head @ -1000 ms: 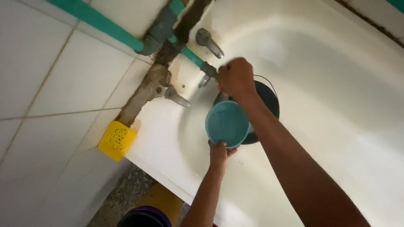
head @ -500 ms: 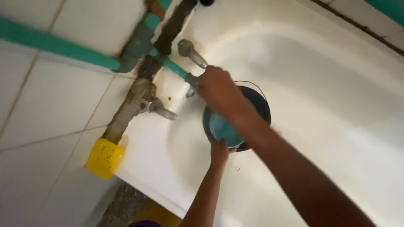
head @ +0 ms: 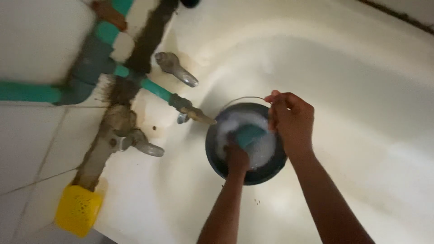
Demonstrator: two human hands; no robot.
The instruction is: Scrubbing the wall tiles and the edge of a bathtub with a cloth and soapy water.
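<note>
Under the tap [head: 194, 114], inside the white tub [head: 361, 90], teal bowl [head: 250, 134] now sits down in the foamy dark bucket [head: 246, 174], left hand [head: 237, 159] clasping it, while right hand [head: 291, 119], off the tap, pinches the wire handle [head: 242, 98].

My left hand [head: 236, 158] covers part of the teal cup [head: 250, 134], and foam hides the bucket [head: 246, 174] floor, so I can't tell how deep the cup sits. Both forearms run off the near edge. The pipes [head: 97, 49] at far left are blurred.
</note>
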